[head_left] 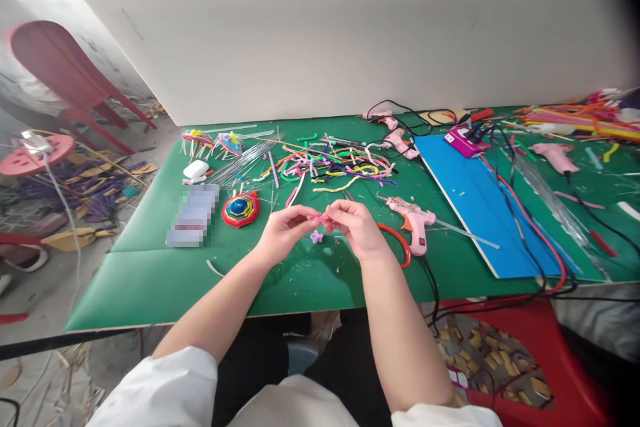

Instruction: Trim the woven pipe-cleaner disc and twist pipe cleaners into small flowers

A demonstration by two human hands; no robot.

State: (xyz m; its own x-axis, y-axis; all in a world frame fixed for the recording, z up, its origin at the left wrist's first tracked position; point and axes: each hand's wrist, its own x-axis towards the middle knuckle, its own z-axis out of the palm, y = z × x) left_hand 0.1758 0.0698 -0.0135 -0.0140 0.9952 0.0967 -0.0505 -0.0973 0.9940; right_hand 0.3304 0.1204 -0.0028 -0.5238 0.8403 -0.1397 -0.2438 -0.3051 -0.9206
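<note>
My left hand [283, 233] and my right hand [357, 230] meet above the green table, each pinching a small pink pipe cleaner [320, 218] between thumb and fingertips. Fingers partly cover it, so its full shape is hidden. Just below lies a small purple flower [317, 237]. Orange-handled scissors [400, 247] are partly hidden by my right hand, and a pink glue gun [414, 223] with a clear glue stick lies right of them. Beyond my hands spreads a pile of coloured pipe cleaners [335, 163]. To the left is a red, yellow and blue umbrella-like craft piece [241, 208].
A blurred-out phone [194, 217] and a white case [196, 169] lie at left. At right are a blue board [460, 200], a purple power strip [467, 140], trailing cables and another glue gun [555, 157]. A pale panel [350, 33] rises behind the table.
</note>
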